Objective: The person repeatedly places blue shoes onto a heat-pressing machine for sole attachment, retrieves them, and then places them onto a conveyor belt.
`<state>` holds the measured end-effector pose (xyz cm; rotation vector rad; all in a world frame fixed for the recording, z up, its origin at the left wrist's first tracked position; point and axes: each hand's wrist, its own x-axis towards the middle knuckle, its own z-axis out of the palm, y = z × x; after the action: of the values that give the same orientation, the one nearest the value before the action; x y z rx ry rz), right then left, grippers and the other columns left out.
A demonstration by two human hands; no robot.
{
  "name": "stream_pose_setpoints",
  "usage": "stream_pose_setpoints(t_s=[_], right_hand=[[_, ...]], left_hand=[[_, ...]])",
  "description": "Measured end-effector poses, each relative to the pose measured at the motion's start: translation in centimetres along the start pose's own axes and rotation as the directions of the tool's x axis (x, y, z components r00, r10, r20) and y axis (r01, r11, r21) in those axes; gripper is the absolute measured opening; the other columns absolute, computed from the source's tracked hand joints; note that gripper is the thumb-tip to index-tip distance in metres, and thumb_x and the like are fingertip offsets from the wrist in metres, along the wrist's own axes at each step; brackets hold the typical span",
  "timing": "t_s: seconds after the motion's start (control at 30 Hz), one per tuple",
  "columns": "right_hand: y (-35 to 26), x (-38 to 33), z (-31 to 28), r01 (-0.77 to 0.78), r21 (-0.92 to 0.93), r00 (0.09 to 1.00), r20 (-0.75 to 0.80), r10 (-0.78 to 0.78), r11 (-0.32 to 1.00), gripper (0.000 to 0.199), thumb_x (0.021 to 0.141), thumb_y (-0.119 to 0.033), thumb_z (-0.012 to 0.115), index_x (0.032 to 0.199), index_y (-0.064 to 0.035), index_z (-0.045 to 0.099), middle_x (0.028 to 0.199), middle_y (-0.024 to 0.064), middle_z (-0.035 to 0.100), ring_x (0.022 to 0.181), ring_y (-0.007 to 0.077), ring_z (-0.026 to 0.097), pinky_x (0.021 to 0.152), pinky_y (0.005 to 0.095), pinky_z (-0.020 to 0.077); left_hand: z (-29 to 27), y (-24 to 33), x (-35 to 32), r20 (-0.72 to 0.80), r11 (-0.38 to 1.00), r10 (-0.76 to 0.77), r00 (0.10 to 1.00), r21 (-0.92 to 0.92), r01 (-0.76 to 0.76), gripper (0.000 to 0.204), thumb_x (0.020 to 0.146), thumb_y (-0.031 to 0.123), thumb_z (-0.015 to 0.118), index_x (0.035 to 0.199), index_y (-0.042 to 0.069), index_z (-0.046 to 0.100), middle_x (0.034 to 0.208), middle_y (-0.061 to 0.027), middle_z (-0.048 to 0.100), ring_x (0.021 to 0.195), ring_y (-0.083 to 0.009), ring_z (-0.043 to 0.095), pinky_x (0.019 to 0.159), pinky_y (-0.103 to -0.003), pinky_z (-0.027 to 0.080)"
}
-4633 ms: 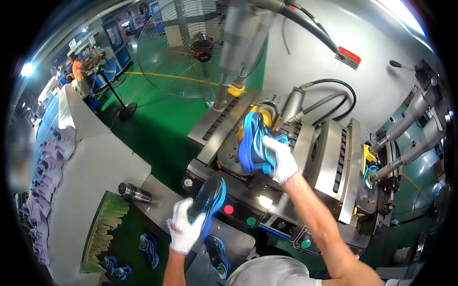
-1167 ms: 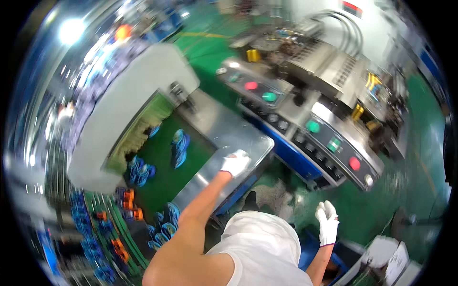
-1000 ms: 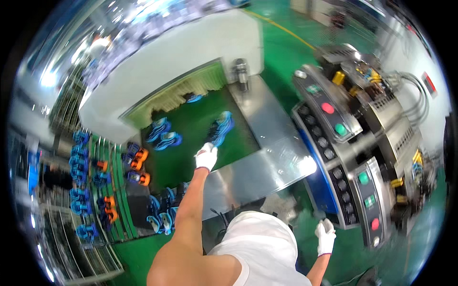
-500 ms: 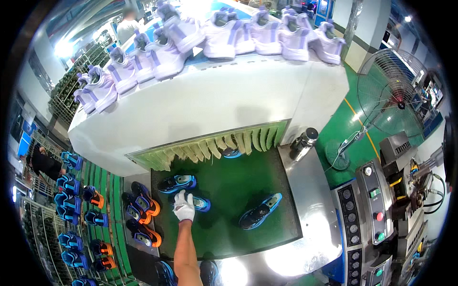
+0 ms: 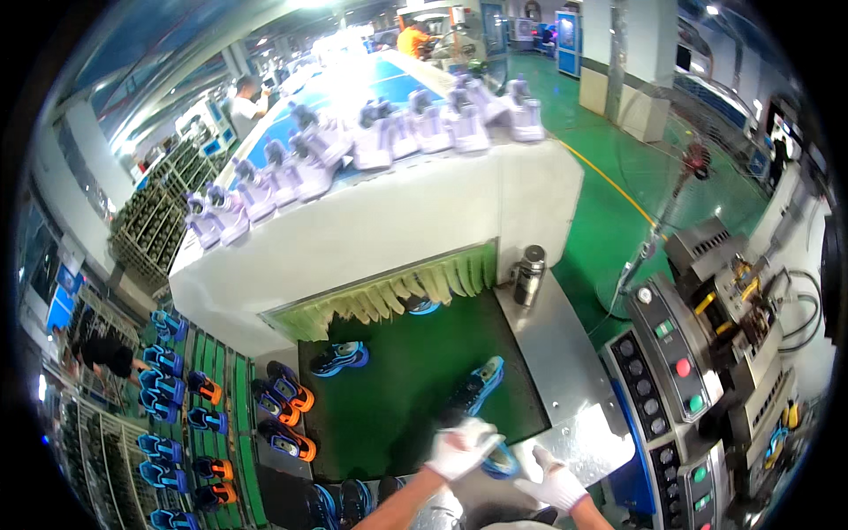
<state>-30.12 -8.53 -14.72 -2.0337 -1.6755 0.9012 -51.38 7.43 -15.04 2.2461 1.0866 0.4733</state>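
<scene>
My left hand, in a white glove, is closed over a blue shoe at the near edge of the green conveyor belt. My right hand, also gloved, hovers just right of that shoe over the steel table, fingers spread; I cannot tell whether it touches the shoe. Another dark blue shoe lies on the belt just beyond my left hand. A further blue shoe rests farther back, and a third one sits under the yellow-green strip curtain.
A metal flask stands on the steel table. A control panel with red and green buttons is at the right. Racks of blue and orange shoes fill the left. White-purple shoes line the white tunnel top. A fan stands beyond.
My left hand has drawn back from the middle of the belt to its near edge with a blue shoe. My right hand has come into view beside it.
</scene>
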Motion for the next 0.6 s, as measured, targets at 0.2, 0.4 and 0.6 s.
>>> stream_pose_setpoints(t_s=[0.2,0.4,0.6], right_hand=[[3.8,-9.3,-9.8,0.070,0.169,0.845,-0.533,0.032,0.983,0.038,0.083,-0.018,0.074,0.120,-0.0102,0.071,0.110,0.0166,0.074,0.101,0.0346,0.072,0.093,0.0425,0.0562],[10.3,-24.4,-15.7,0.485,0.870,0.521,-0.371,0.769,0.091,0.035,0.083,-0.009,0.086,0.110,0.0021,0.068,0.087,0.0048,0.070,0.062,0.0108,0.062,0.053,0.0269,0.0510],[13.4,-37.4,-17.8,0.792,0.584,0.071,-0.378,0.923,0.178,0.038,0.087,-0.002,0.076,0.123,0.0018,0.065,0.091,0.0056,0.072,0.057,0.0096,0.062,0.047,0.0240,0.0462]], left_hand=[[9.4,23.2,5.0,0.288,0.721,0.687,0.667,-0.390,-0.573,0.028,0.096,0.031,0.069,0.112,0.009,0.073,0.112,-0.0124,0.071,0.102,-0.0320,0.069,0.086,-0.040,0.056],[10.9,42.4,9.4,-0.006,0.454,0.848,0.530,-0.506,-0.733,0.056,0.084,0.004,0.077,0.138,0.001,0.058,0.133,-0.0198,0.061,0.117,-0.0328,0.065,0.100,-0.040,0.055],[22.8,54.9,8.1,0.179,0.490,0.796,0.578,-0.751,-0.443,0.052,0.099,0.002,0.063,0.148,0.002,0.047,0.138,-0.0153,0.060,0.123,-0.0250,0.063,0.106,-0.038,0.051]])
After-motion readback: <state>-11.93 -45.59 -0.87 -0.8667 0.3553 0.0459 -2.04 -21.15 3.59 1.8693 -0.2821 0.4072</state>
